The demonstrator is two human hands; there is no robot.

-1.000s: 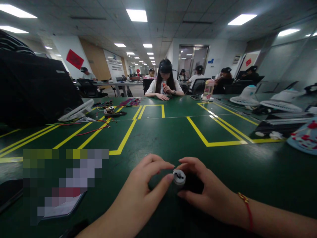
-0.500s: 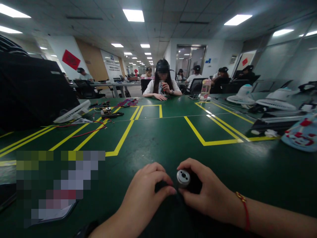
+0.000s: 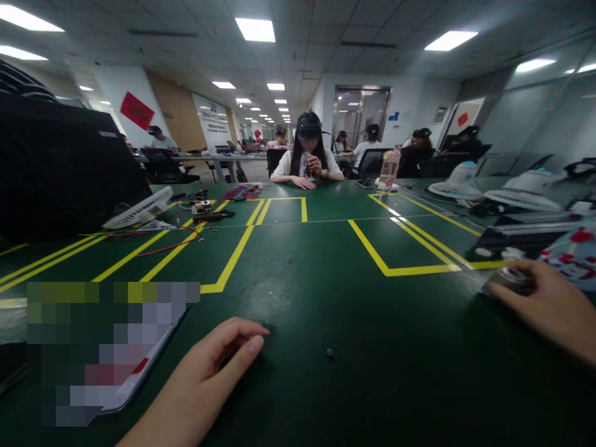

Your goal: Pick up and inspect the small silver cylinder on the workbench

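Far to the right, my right hand has its fingers around a silvery metal cylinder, blurred, at the table surface beside a blue, red and white patterned item. My left hand is at the lower left of centre, loosely curled, thumb and index tips near each other; I see nothing held. A small dark blurred spot lies just beyond its index fingertip; I cannot tell what it is. Right of that hand, a tiny dark ring-like piece sits on the green table.
A phone-like slab, partly pixelated, lies left of my left hand. Wires and a small motor lie at the back left near a white fan. White fans stand at the right. Another person sits opposite, by a bottle.
My right hand has carried the metal cylinder from the centre to the far right. My left hand has drawn back to the left. The tiny dark piece now shows on the table.
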